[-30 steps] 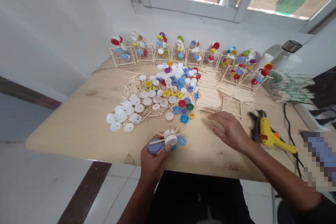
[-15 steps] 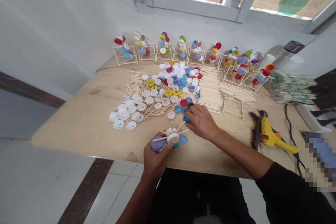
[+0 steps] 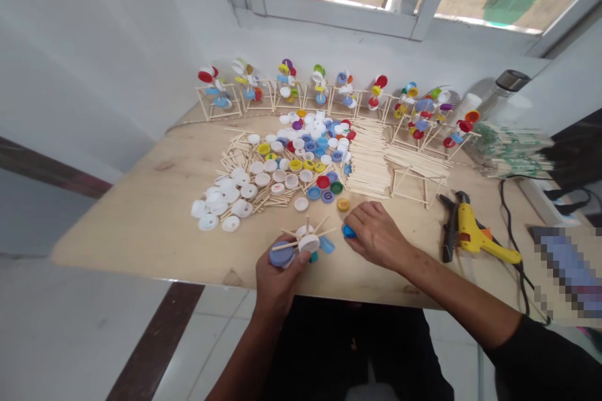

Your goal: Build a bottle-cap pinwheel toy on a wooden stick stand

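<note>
Low over the table's front edge, my left hand point(image 3: 278, 282) is closed around a bottle-cap wheel point(image 3: 309, 243). White caps form its middle, wooden sticks stick out around it, and blue and teal caps sit on some of them. To its right, my right hand point(image 3: 376, 233) pinches a bright blue bottle cap point(image 3: 348, 231) between thumb and fingers, apart from the wheel. Just beyond that hand lie a yellow cap point(image 3: 343, 204), a green cap point(image 3: 336, 188) and a white cap point(image 3: 301, 203).
White caps point(image 3: 216, 200) and loose sticks point(image 3: 370, 166) are heaped mid-table. Stick frames with cap wheels point(image 3: 285, 91) line the wall. A bare stick frame point(image 3: 416, 187), a yellow glue gun point(image 3: 475, 235) and a black cable point(image 3: 510, 225) are at right, with a bottle point(image 3: 505, 91) behind.
My right hand has drawn back from the cap pile towards me and right, with the blue cap in its fingers. The yellow cap now shows. My left hand still holds the wheel.
</note>
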Motion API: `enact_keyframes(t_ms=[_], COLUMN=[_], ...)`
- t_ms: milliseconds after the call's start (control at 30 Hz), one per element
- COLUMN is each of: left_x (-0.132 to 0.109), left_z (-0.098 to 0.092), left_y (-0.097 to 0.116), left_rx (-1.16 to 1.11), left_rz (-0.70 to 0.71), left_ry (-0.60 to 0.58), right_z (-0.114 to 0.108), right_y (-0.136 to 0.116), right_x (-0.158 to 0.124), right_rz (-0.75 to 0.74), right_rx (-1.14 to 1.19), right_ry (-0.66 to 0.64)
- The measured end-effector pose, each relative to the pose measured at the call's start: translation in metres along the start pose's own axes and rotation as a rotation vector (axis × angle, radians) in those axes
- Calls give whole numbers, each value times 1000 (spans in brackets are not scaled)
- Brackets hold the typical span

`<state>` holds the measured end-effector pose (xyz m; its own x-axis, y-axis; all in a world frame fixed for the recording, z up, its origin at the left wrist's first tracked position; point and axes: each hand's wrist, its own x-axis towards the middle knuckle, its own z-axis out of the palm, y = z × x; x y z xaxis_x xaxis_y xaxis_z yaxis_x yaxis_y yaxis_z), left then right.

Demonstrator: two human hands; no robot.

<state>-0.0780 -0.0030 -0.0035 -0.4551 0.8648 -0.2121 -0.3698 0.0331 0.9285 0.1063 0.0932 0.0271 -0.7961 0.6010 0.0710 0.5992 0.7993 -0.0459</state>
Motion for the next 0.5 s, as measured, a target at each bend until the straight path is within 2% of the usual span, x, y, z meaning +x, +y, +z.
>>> enact_keyframes(t_ms=[133,300,400,500], left_x=[-5,-8,-9,-11], left_z=[3,4,5,8], left_y=[0,1,1,2], left_rx=[21,75,103,130], left_rz=[24,59,85,110], left_ry=[-15,-63,-98,-120], right_z=[0,-14,-29,-40], right_y=[7,15,12,4], right_x=[-12,-24,-27,-27], right_rz=[60,173,176,139], right_rx=[180,608,748,777], right_ry=[36,213,215,206])
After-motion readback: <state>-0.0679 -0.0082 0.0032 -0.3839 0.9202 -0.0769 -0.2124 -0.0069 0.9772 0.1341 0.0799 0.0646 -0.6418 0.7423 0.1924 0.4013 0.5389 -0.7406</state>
